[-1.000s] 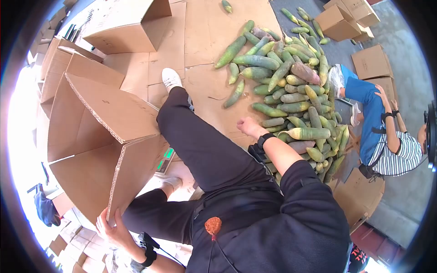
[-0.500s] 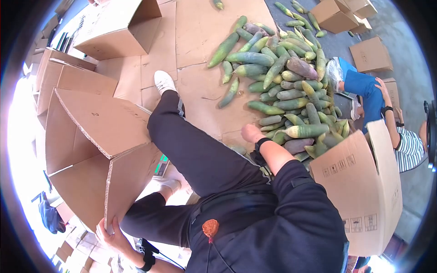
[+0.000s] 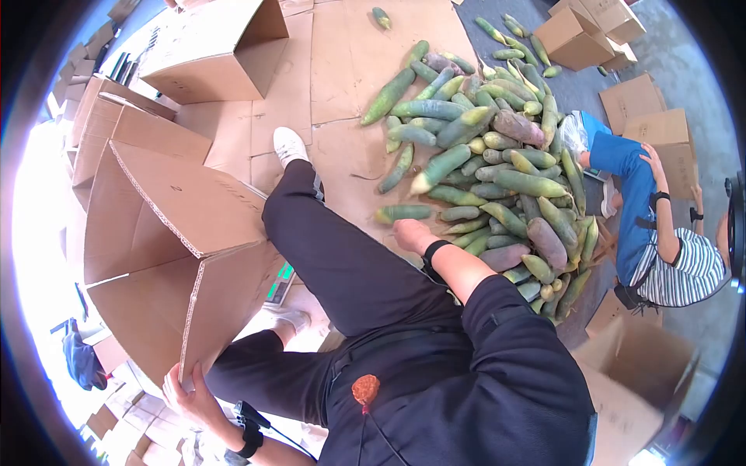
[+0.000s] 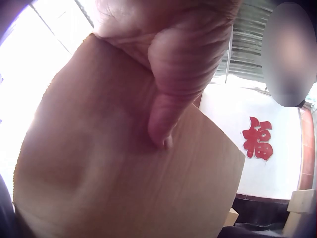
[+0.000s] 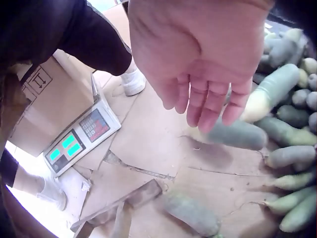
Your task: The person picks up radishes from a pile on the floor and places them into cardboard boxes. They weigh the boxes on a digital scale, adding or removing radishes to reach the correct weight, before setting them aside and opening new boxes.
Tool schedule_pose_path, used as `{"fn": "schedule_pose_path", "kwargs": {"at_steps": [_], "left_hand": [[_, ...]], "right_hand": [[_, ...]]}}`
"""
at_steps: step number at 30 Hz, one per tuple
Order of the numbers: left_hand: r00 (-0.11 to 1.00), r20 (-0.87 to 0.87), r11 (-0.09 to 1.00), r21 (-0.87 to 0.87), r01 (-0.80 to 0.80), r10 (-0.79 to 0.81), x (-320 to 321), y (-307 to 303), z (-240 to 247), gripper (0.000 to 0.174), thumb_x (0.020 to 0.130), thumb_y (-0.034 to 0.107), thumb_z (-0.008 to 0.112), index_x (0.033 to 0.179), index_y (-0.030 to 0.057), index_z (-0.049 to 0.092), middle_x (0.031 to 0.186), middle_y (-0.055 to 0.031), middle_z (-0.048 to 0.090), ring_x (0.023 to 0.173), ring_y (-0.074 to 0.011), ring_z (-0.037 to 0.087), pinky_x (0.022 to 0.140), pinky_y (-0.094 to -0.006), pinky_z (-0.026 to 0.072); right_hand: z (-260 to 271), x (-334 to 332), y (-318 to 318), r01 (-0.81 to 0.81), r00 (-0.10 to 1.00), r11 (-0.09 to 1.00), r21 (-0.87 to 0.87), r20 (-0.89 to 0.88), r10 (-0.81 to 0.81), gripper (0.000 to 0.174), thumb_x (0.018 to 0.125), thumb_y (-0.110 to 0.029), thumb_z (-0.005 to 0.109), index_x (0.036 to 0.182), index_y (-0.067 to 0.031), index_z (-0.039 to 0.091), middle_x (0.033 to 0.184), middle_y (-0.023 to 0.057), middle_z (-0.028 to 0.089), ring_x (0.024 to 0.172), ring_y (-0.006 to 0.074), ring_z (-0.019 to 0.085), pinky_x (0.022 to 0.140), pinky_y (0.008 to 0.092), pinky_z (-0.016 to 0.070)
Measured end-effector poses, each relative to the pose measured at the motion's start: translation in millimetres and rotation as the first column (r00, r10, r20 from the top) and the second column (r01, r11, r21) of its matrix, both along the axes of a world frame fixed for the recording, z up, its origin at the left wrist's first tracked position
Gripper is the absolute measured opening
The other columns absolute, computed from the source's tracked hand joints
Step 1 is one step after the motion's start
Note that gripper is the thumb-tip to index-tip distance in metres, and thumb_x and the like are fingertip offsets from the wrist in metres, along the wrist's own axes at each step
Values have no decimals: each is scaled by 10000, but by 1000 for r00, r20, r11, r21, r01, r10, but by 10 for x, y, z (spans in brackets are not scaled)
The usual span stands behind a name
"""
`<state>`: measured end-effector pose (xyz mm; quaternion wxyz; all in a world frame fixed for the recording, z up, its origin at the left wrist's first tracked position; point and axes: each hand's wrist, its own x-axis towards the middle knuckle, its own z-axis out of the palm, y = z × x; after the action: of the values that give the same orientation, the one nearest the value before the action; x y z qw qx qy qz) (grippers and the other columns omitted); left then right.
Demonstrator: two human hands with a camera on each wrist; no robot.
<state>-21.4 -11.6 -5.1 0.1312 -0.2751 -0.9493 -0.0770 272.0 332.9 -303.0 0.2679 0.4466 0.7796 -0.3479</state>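
Note:
In the head view my left hand (image 3: 193, 400) grips the edge of an open cardboard box (image 3: 190, 194), thumb on one face and fingers on the other. The left wrist view shows the thumb lying along a broad cardboard panel (image 4: 99, 168). My right hand (image 3: 416, 235) hovers beside a heap of green radishes (image 3: 513, 182), a blurred green radish (image 3: 402, 213) right at its fingers. In the right wrist view the fingers are extended and together, with that radish just past the fingertips. Another blurred radish (image 5: 193, 213) lies lower on the cardboard floor.
A digital scale (image 5: 86, 131) with green displays stands beside my box. Other cardboard boxes (image 3: 210, 70) are at the upper left. On the right sits a person in blue trousers (image 3: 622, 159), and an open box (image 3: 637, 373) tilts at the lower right.
The box at the right edge came into view over the heap, then dropped back lower. Several radishes lie newly on the heap, one by my right hand. My left hand keeps its grip.

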Motion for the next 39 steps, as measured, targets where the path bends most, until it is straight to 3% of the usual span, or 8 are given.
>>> {"fn": "schedule_pose_path", "kwargs": {"at_steps": [6,14,21,24,26,30,36,39], "left_hand": [[1000,-7,1000,-11,-11,11,18,1,1,235,739,158,739,925,67,627,878,-60,621,900,-257,562,836,-378,424],[1000,-6,1000,-27,2,-2,-10,29,13,232,721,134,740,913,67,629,856,-64,626,873,-259,560,812,-378,424],[1000,-14,999,-34,-18,18,-3,76,26,218,700,81,738,884,49,625,835,-74,615,850,-268,549,798,-387,425],[999,13,999,-20,-50,50,6,89,26,216,695,62,737,877,43,622,837,-78,610,853,-264,546,800,-382,425],[998,21,998,-25,-59,59,11,106,32,218,692,54,738,875,40,620,839,-78,606,856,-261,545,799,-379,425],[992,81,995,6,-99,98,28,128,29,223,690,51,742,870,33,612,831,-72,590,856,-254,540,796,-366,426],[993,97,997,-18,-70,71,-2,94,27,241,689,39,739,884,26,598,801,-64,562,802,-235,528,766,-359,419],[989,134,998,-2,-61,61,-10,117,29,247,690,29,735,893,28,594,783,-60,548,777,-221,520,752,-353,411]], "right_hand": [[14,214,91,193,979,981,30,64,-195,297,827,-127,532,1078,-38,663,1135,202,624,1099,324,591,926,408,474],[-315,530,123,126,978,990,67,162,-135,289,811,-112,548,1060,-32,670,1104,206,636,1061,328,613,901,405,493],[-527,207,32,97,978,995,20,183,-99,266,808,-118,553,1032,-41,675,1092,208,640,1046,341,616,891,414,496],[-577,-7,-64,-134,985,991,12,107,132,255,822,-133,549,1034,-64,673,1079,176,648,1018,336,624,850,409,510],[-685,-148,-138,-462,883,887,23,104,457,277,844,-179,553,1090,-91,644,1107,134,627,1054,304,594,834,413,504],[-761,-396,-333,-570,822,822,-3,18,570,323,885,-266,520,1160,-111,586,1208,69,566,1169,261,506,918,438,436],[-1123,-224,-560,-660,733,748,76,-157,662,275,907,-231,466,1120,-140,613,1183,39,585,1134,249,528,885,439,438],[-972,-251,-512,-761,647,649,9,-65,760,245,892,-229,485,1057,-153,649,1136,32,615,1143,244,530,880,431,437]]}}
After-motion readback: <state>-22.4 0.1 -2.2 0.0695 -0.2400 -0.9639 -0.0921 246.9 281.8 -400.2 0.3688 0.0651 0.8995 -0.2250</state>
